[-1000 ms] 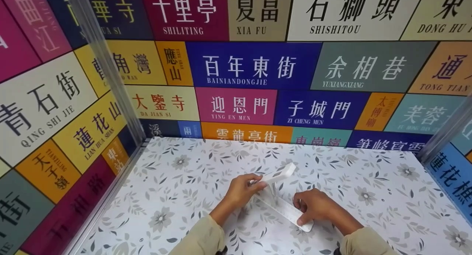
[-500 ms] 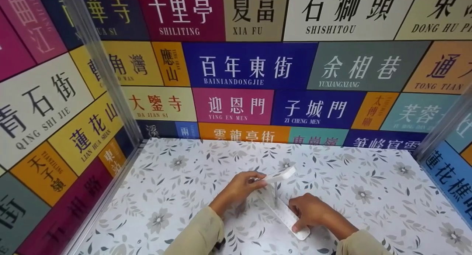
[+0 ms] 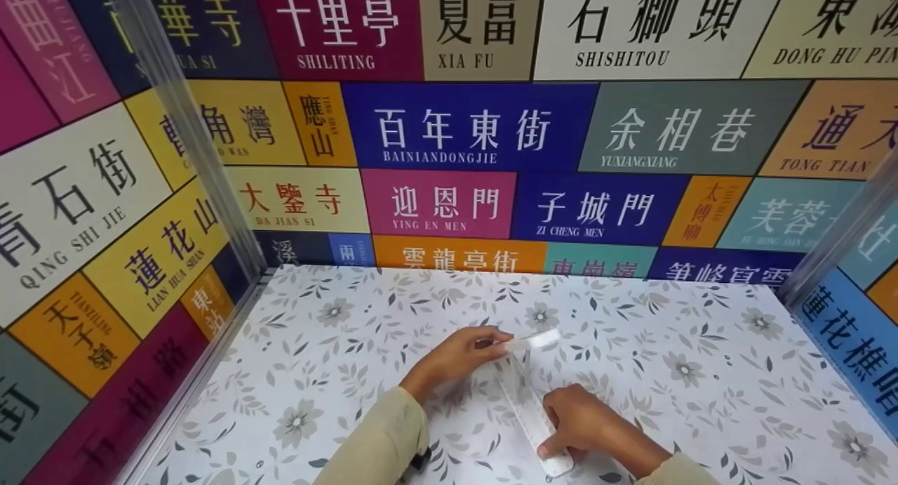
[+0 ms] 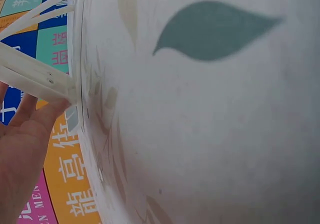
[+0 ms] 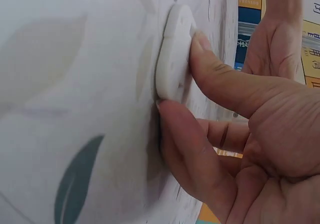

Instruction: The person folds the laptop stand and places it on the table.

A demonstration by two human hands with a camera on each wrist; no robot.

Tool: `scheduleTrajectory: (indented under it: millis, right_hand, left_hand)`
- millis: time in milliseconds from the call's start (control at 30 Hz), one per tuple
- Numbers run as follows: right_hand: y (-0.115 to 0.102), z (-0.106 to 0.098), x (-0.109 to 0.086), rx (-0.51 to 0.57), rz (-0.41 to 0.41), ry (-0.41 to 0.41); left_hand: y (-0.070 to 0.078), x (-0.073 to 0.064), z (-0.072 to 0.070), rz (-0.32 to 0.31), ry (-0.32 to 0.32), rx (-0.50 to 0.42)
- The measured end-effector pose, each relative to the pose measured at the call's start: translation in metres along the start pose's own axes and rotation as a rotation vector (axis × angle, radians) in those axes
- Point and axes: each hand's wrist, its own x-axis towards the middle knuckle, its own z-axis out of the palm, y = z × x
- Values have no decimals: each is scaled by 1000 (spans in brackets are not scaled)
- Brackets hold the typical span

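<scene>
A white folding stand (image 3: 519,394) has a long flat base, thin struts and a shorter upper bar (image 3: 541,340). In the head view the base slants from beneath the left hand down toward the person. My left hand (image 3: 463,351) grips the left end of the upper bar, thumb and fingers on its edges; the left wrist view shows the bar (image 4: 35,74) held above the patterned surface, struts beside it. My right hand (image 3: 582,422) pinches the near end of the base. Seen from the right wrist, thumb and index finger touch the rounded base end (image 5: 175,54), close over the surface.
A white tabletop (image 3: 337,359) printed with grey flowers and leaves lies under the hands. Colourful sign panels (image 3: 470,123) with large characters stand behind it and at both sides. Clear corner strips (image 3: 210,155) run up the left and right back corners.
The base has swung round, its near end moving left and toward the person with the right hand. The upper bar's far end has tipped down a little; the left hand keeps its hold.
</scene>
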Motion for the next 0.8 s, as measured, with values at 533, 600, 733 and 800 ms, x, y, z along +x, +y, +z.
scheduleTrajectory:
  millis: [533,600,733,800]
  right_hand:
    - [-13,15,-4,65,13,39]
    - [-14,18,-3,91,19,44]
    - [-17,23,-3,183,31,30]
    - [-18,25,-3,238,34,11]
  left_hand:
    - [-3,2,8,-47,-15,3]
    - [-3,3,8,-59,-15,8]
    - [-4,3,7,-55,-31,1]
    - [-5,2,6,-38,-51,-11]
